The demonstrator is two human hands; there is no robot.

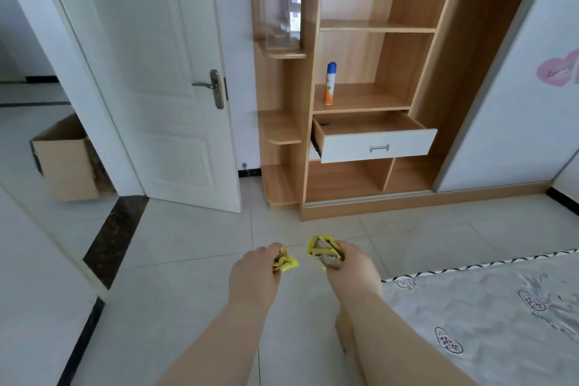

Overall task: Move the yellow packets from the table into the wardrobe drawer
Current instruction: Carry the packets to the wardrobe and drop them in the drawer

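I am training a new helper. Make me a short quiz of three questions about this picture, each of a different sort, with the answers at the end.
1. True or false: the drawer of the wardrobe is pulled open.
2. What does each hand hold? A) nothing B) yellow packets C) a spray can
3. Fill in: the spray can stands on the shelf directly ______ the drawer.

Key
1. True; its inside shows.
2. B: the left hand and the right hand each grip yellow packets, held over the floor and short of the wardrobe.
3. above
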